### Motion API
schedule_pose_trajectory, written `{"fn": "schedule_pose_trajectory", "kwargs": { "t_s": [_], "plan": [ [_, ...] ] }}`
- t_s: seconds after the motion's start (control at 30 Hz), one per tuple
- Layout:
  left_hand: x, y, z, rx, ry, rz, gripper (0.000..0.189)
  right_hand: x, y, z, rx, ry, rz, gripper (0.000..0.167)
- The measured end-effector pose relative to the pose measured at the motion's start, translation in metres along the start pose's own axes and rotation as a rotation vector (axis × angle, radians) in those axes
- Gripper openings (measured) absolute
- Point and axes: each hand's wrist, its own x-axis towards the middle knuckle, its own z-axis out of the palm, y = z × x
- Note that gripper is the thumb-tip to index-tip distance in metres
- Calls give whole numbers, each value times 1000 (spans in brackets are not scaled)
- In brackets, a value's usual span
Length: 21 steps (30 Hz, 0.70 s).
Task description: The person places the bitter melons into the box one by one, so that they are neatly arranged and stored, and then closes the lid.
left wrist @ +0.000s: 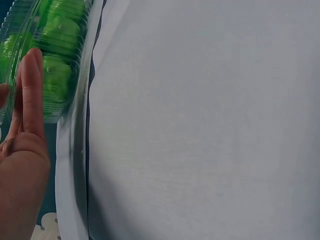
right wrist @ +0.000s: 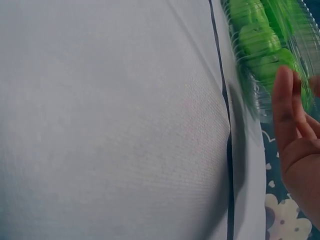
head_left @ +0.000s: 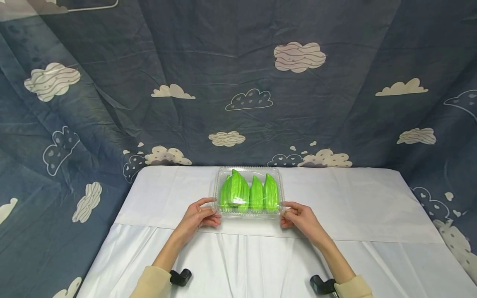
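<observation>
A clear plastic clamshell box with a ridged rim is at the middle of the white table's far part. Several bright green, ribbed, pointed vegetables lie inside it, side by side, tips pointing away. My left hand holds the box at its near left corner, thumb and fingers on either side of the edge. At the near right corner my right hand holds it the same way. Both wrist views show the fingers lying along the box's side, with the green vegetables visible through the plastic.
A white cloth covers the table, with a fold line across it. Dark blue curtains with cloud prints hang behind and at both sides. Black wrist-worn devices show beside both beige sleeves.
</observation>
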Motion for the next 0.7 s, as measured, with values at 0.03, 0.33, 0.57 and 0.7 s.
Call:
{"fn": "schedule_pose_trajectory", "kwargs": {
  "t_s": [0.03,0.33,0.57,0.7],
  "plan": [
    [0,0,0,-5,0,-6,49,0,0,0,14,-7,5,48],
    [2,-1,0,-36,23,-12,47,-1,1,2,73,-11,-8,49],
    [2,-1,3,-63,52,-19,47,1,1,2,73,-9,-20,49],
    [0,-2,4,-78,51,-14,47,2,2,3,61,1,-6,49]
  ]
}}
